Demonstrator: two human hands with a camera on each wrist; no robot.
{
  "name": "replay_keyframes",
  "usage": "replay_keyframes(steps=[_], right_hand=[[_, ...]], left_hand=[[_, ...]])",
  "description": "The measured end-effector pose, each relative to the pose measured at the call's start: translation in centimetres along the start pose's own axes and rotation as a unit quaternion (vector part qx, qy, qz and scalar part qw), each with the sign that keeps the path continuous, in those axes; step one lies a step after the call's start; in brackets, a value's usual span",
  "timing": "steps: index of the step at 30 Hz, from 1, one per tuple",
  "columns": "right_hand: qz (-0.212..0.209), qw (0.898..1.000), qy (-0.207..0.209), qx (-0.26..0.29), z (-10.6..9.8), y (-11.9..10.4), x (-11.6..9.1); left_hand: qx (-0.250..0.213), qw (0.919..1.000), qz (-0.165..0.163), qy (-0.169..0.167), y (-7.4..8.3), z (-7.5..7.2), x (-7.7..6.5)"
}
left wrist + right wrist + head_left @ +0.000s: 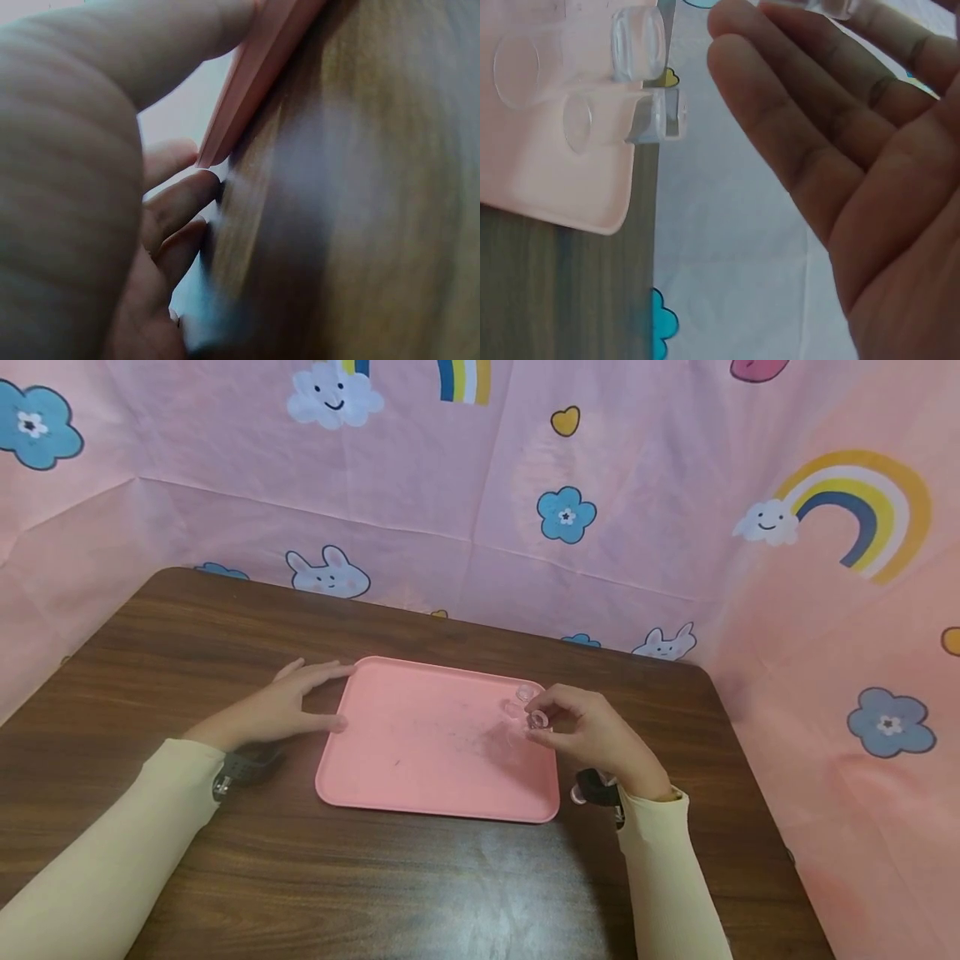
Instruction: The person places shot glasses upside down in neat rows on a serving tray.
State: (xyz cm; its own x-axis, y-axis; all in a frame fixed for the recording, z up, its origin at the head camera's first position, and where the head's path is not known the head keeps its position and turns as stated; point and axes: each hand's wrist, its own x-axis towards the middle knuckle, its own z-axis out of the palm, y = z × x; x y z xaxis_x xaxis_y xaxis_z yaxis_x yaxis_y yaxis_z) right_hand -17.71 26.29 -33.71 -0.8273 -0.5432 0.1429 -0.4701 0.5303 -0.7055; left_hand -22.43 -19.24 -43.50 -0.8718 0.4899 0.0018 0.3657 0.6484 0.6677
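Left hand (273, 703), spread, touches a pink rectangular tray (420, 777) at its left edge; right hand (592, 727) pinches a clear round container (538, 720) near the right.

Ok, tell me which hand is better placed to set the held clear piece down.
Likely the right hand: it pinches the clear piece close to the clear containers on the pink tray. The left hand is across at the tray's left edge.

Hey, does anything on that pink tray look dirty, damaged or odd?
Yes: the pink tray has faint grey smudges just right of its middle and a short dark mark nearer the front edge. They stand out against the plain pink; whether stains or scratches, I can't tell.
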Motion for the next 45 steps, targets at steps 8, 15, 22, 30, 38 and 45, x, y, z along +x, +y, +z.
replay_keyframes(steps=[8,15,22,30,38,45], right_hand=[[0.034,0.995,-0.040,-0.082,0.1,-0.8,-0.3],[0.039,0.982,-0.091,-0.160,0.6,-1.5,-0.1],[0.041,0.967,-0.110,-0.227,1.5,-0.9,0.1],[0.045,0.961,-0.093,-0.257,2.0,-0.2,0.5],[0.062,0.979,-0.075,-0.178,1.0,-0.3,0.0],[0.070,0.996,-0.022,-0.052,-3.7,0.9,-2.0]], left_hand=[[-0.001,1.0000,0.003,0.000,-0.4,0.2,-0.1],[-0.005,1.0000,0.001,0.002,-0.3,0.1,-0.2],[-0.006,1.0000,-0.005,-0.001,0.1,0.0,-0.1],[-0.009,0.9999,-0.004,-0.002,0.0,0.0,-0.2],[-0.007,1.0000,-0.001,0.000,-0.2,0.1,-0.2],[-0.013,0.9998,-0.003,-0.013,-0.1,0.0,-0.3]])
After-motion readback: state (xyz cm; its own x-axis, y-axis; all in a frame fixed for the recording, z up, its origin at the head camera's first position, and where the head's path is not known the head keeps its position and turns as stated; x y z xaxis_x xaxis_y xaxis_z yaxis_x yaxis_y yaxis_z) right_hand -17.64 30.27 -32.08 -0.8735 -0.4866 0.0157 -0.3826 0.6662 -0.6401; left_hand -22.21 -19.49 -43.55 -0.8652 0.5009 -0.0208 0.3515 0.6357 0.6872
